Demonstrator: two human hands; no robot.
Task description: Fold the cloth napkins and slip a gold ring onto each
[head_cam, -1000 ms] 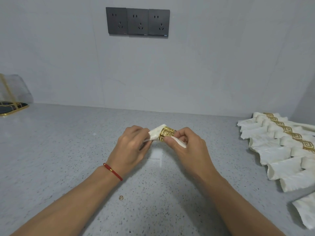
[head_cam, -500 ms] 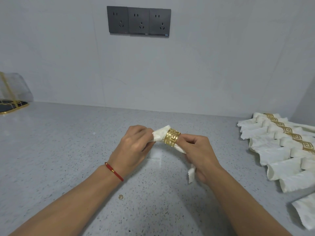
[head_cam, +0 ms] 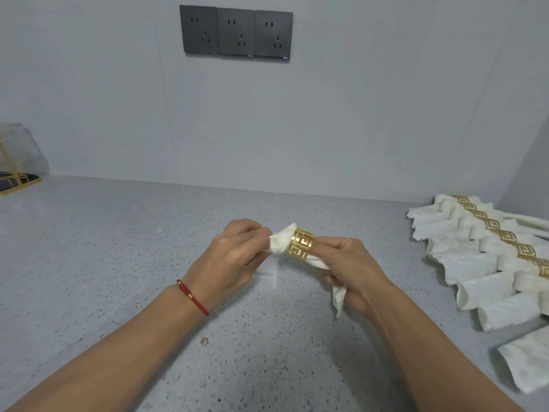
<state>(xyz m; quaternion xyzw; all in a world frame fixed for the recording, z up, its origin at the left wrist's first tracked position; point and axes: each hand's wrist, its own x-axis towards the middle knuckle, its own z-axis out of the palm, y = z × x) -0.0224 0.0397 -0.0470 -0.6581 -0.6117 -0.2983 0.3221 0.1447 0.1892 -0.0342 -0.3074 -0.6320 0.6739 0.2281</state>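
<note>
Nearest to the camera, both forearms reach over the speckled grey bench (head_cam: 118, 239), and the left wrist wears a red cord bracelet (head_cam: 193, 297). Just above the middle of the bench, the two hands hold one rolled white napkin (head_cam: 280, 242) in the air. The left hand (head_cam: 234, 257) pinches the napkin end at 9 o'clock from the ring. The right hand (head_cam: 353, 269) grasps the other part at 4 o'clock, and the loose tail hangs down under it. The gold ring (head_cam: 300, 243) sits around the napkin, between the two hands and close to the left end.

I judge that the step in hand is the slipping of the ring along this napkin. The next move probably calls for pulling the cloth further through, so that the ring comes to the middle, without opening the fold.

Farther away, at 3 o'clock, a row of finished napkins (head_cam: 475, 257) lies with rings on them. One plain napkin (head_cam: 528, 361) at 4 o'clock shows no ring. On the wall behind are three dark sockets (head_cam: 236, 32).
</note>
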